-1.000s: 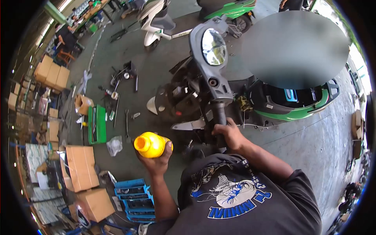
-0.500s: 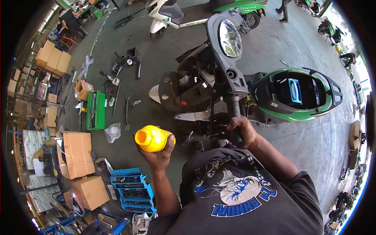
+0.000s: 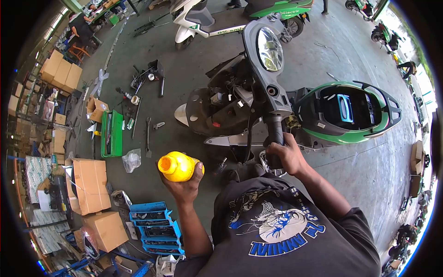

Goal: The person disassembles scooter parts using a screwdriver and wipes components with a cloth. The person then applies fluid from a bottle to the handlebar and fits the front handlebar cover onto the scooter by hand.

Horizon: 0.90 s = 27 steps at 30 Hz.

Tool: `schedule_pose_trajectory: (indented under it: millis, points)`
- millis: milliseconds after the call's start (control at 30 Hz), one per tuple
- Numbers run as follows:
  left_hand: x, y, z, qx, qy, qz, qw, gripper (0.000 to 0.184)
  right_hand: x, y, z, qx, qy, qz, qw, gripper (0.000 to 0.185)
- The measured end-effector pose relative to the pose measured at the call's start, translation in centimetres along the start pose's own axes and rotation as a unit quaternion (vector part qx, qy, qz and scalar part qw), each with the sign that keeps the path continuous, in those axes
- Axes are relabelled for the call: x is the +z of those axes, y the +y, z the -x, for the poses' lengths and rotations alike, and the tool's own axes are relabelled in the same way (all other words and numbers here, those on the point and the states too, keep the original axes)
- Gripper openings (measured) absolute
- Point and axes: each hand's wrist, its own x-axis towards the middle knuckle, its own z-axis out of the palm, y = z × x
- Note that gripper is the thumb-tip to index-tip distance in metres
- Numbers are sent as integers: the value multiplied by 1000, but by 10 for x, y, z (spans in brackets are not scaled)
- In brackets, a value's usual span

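Observation:
My left hand (image 3: 185,184) is wrapped round a yellow plastic bottle (image 3: 177,167), its open mouth tilted up towards me and no cap visible on it. My right hand (image 3: 290,156) grips the black handlebar grip (image 3: 275,129) of a partly stripped scooter. The scooter's grey headlight housing (image 3: 251,41) rises beyond the grip, with a round clear headlight (image 3: 269,49). Wiring and connectors show in the uncovered front body (image 3: 221,108). The seat is off, and a blue-edged object (image 3: 344,108) lies in the open storage bay (image 3: 330,117).
A green toolbox (image 3: 112,134), a long spanner (image 3: 148,136) and a clear plastic bag (image 3: 132,160) lie on the floor to the left. Nearer are a blue cantilever toolbox (image 3: 156,228) and cardboard boxes (image 3: 90,184). Another scooter (image 3: 221,30) stands ahead; a person (image 3: 80,27) is far left.
My right hand has shifted slightly along the grip, showing more of it and a shiny metal part below. The bottle has dropped a little in view, still in my left hand.

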Motion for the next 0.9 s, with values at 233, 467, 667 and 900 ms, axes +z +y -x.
schedule_pose_trajectory:
  millis: [233, 467, 667, 900]
  points:
    - [-8, -2, 6, -50, 15, 26, 998, 63, 7, 23, -5, 203, -125, -452, 860, 19]
    - [-9, -12, 6, -32, 31, 6, 999, 81, 12, 15, -11, 161, -111, -403, 894, 30]
    - [-12, -13, 10, -44, 30, 2, 999, 82, 11, 26, -17, 56, -22, -197, 979, 34]
    - [-20, -17, 11, -44, 45, -7, 998, 81, 7, 1, -6, 128, -84, -267, 952, 32]
